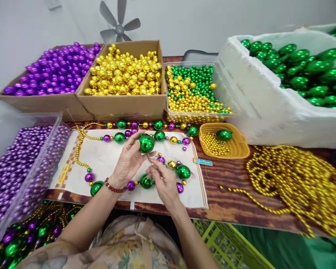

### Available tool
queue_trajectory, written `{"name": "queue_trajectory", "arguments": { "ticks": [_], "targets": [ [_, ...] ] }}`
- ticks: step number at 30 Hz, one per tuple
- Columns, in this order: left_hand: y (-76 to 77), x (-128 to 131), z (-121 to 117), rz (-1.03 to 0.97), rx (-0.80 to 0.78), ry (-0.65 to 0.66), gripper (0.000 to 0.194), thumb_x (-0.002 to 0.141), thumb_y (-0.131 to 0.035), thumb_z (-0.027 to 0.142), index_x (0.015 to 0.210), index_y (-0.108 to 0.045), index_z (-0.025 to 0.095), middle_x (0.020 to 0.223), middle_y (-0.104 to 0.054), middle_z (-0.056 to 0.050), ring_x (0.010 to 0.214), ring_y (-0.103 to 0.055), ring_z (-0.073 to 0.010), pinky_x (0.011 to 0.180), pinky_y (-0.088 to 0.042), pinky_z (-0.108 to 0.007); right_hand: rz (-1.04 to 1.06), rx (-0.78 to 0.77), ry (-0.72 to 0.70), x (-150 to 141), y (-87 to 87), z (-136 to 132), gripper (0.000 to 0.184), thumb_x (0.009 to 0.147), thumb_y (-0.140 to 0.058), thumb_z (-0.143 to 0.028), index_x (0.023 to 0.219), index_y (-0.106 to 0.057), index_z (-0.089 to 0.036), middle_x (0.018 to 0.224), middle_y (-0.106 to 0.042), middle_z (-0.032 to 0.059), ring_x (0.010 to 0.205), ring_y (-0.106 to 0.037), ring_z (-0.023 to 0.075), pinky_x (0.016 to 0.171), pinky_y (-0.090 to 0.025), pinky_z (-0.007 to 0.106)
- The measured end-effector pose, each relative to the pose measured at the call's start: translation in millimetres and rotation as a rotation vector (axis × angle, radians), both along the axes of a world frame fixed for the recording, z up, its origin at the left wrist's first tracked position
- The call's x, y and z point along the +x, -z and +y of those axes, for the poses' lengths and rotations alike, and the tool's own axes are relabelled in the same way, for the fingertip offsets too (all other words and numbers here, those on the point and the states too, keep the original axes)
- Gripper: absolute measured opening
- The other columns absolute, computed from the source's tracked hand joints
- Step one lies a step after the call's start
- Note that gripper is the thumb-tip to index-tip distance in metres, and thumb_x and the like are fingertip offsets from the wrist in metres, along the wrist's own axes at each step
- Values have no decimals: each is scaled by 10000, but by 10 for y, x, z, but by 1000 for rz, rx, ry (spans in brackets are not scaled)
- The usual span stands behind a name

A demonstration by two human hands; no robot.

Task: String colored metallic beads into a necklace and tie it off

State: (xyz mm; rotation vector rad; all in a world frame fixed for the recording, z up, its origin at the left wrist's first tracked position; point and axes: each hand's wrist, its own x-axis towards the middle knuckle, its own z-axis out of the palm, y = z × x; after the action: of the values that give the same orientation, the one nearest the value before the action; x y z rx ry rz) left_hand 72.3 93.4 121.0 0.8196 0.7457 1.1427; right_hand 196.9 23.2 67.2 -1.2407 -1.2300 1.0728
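My left hand (130,158), with a brown bead bracelet (115,186) at the wrist, holds up a large shiny green bead (146,144) between thumb and fingers. Just below that bead, my right hand (164,179) is closed in a pinch, with a thin needle or wire at its fingertips, too fine to make out well. Strands of purple, gold and green beads lie around both hands on a white cloth (75,183). One green bead (183,171) rests right of my right hand, and another green bead (146,181) lies between my forearms.
Boxes of purple beads (58,71) and gold beads (126,71) stand behind the cloth. A clear tub (198,116) holds small green and gold beads. An orange basket (239,149) sits right, near a foam box (268,101) and piled gold bead strings (302,183). A lilac bead tub (56,130) stands left.
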Motion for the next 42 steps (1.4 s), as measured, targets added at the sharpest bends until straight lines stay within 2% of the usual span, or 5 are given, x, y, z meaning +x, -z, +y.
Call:
{"name": "queue_trajectory", "arguments": {
  "ticks": [10, 17, 23, 35, 42],
  "targets": [
    [440, 265, 308, 355, 169, 244, 506, 973, -478, 591, 1229, -646, 188, 1141, -680, -125, 995, -661, -221, 797, -553, -322, 407, -75, 239, 117, 113, -51, 160, 885, -647, -325, 814, -648, -181, 744, -733, 19, 511, -642, 111, 492, -407, 197],
    [833, 1259, 736, 1402, 1054, 685, 267, 970, -487, 154, 1166, -667, 171, 1186, -626, -133, 1027, -669, -241, 841, -545, -354, 391, -50, 303, 229, 197, -211, 194, 891, -652, -336, 783, -681, -178, 588, -665, -2, 504, -600, 122, 499, -418, 210],
    [738, 1556, 681, 1629, 1230, 802, 317, 987, -358, 79, 1150, -627, 114, 1208, -571, -177, 1080, -655, -272, 829, -550, -381, 348, -50, 319, 333, 257, -282, 211, 908, -644, -347, 786, -680, -179, 614, -688, 10, 518, -609, 129, 515, -443, 214],
    [389, 543, 656, 69, -59, 218, 152, 880, -690, 268, 991, -672, 166, 931, -690, -42, 842, -700, -160, 773, -553, -291, 331, -67, 400, 451, 204, -229, 241, 829, -728, -388, 757, -646, -173, 634, -649, 2, 516, -611, 122, 496, -497, 207],
    [105, 127, 540, -280, -261, 107, 112, 897, -681, 183, 984, -723, 128, 892, -719, -58, 839, -718, -162, 833, -589, -318, 235, -35, 224, 379, 168, -193, 220, 850, -704, -345, 730, -643, -171, 567, -610, -5, 485, -567, 111, 464, -465, 188]
  ]
}}
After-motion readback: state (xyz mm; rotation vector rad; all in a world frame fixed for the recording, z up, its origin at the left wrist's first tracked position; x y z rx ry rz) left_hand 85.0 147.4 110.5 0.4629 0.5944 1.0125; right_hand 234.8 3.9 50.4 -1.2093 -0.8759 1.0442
